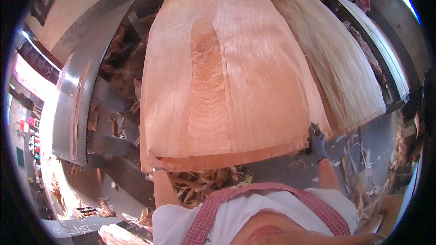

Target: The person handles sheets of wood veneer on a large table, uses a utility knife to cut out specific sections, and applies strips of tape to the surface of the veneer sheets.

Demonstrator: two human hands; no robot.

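A large sheet of pale reddish wood veneer (263,86) lies in front of me on other sheets, with a darker figured strip (208,95) down its middle. My bare left hand (155,161), a band at its wrist, is closed on the sheet's near left corner; its fingers are hard to make out against the wood. At the near right corner, my right hand (317,141) in a dark grey glove grips the edge, fingertips on top. Just below the top sheet's near edge, the edge of another sheet (236,159) shows.
To the right lies a stack of yellowish veneer (336,59), with paler sheets (377,31) beyond it. A long metal surface (77,86) stands at the left, holding narrow wood strips. Veneer scraps (204,181) litter the floor below the near edge and the gap at left (119,124).
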